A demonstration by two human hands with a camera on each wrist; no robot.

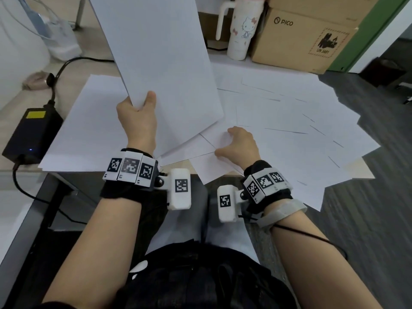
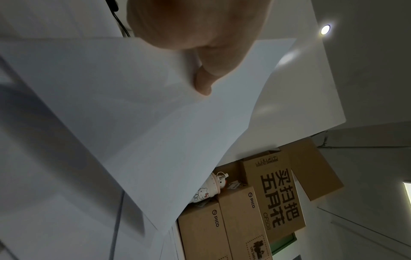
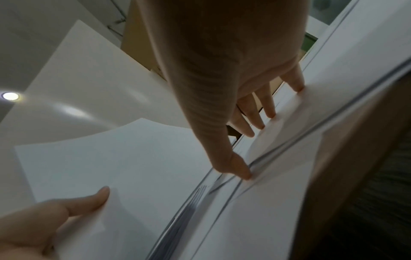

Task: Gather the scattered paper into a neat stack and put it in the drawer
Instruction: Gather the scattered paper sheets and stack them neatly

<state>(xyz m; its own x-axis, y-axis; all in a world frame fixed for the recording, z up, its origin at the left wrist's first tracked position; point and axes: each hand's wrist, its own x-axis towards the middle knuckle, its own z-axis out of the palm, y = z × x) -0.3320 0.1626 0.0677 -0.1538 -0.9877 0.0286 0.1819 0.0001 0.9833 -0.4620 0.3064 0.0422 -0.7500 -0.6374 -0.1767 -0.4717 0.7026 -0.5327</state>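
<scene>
White paper: lifted sheaf (image 1: pixel 160 63) pinched at lower edge in my left hand (image 1: pixel 137 121), long axis pointing away. Scattered sheets (image 1: pixel 289 130) fan across bench, rightward; my right hand (image 1: pixel 237 144) nearer, spread fingertips (image 3: pixel 270 115) pressing them.

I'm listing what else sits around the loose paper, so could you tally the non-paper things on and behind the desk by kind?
Cardboard boxes: 3
Cups: 1
Power bricks: 1
Total: 5
</scene>
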